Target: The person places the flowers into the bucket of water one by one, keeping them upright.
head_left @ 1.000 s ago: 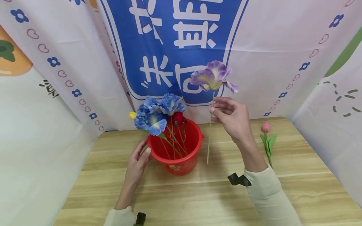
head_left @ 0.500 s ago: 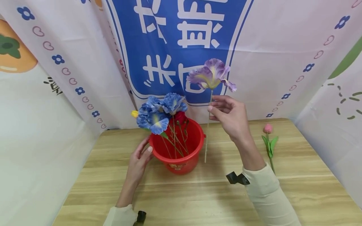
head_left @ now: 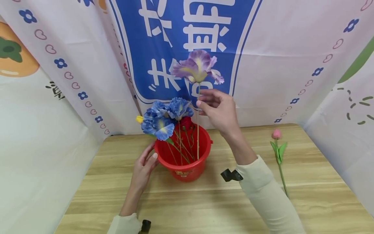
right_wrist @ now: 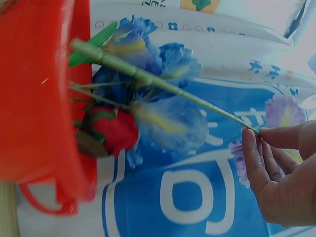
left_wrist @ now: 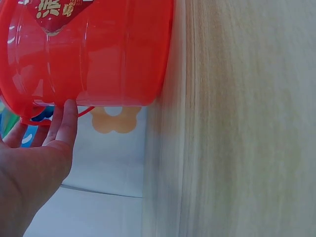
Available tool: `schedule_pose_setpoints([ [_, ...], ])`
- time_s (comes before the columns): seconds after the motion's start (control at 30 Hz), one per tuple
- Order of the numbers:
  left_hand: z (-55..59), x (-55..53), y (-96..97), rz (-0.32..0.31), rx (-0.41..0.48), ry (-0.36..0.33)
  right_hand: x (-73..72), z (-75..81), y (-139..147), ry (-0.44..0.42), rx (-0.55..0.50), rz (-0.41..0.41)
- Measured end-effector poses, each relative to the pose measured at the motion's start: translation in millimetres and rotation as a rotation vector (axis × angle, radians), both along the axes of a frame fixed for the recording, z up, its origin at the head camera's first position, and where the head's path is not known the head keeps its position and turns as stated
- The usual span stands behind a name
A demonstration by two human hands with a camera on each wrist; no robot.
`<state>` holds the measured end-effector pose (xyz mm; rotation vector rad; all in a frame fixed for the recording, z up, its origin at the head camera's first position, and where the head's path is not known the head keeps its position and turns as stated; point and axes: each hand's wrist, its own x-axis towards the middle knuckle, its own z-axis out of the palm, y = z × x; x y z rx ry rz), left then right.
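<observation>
Between thumb and fingers, my right hand (head_left: 220,110) pinches the thin green stem of a purple artificial iris (head_left: 198,66), upright above the red bucket (head_left: 187,174). In the right wrist view the iris stem (right_wrist: 163,84) slants across, its lower end at the bucket's mouth. Several blue irises (head_left: 163,117), a red rose (head_left: 185,123) and a yellow flower (head_left: 139,119) stand in the bucket, leaning left. My left hand (head_left: 143,169) rests against the bucket's left side, its fingers fairly straight below the rim in the left wrist view.
A pink tulip (head_left: 276,134) with green leaves lies on the wooden table (head_left: 187,208) to the right, partly beside my right forearm. Behind the table hangs a printed cloth (head_left: 263,81). A thin red handle (left_wrist: 86,112) hangs by the bucket's side.
My right hand has carried the purple iris left and slightly up, from beside the bucket to over its mouth. The left hand stays at the bucket's side.
</observation>
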<state>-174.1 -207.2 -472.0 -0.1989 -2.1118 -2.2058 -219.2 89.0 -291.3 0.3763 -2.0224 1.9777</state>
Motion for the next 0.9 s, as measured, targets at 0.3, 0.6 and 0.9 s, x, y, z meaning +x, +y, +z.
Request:
schedule_pose_setpoints([
  [0.3, 0.1, 0.4, 1.2, -0.004, -0.008, 0.001, -5.5, -11.1, -32.3, -0.008, 0.067, 0.0],
  [0.6, -1.0, 1.1, 1.9, -0.003, 0.011, 0.022, -10.8, -31.4, -53.9, -0.028, 0.1, 0.032],
  [0.9, -1.4, 0.6, 1.7, -0.002, 0.006, 0.003, -19.9, -47.5, -66.2, -0.041, 0.175, 0.015],
])
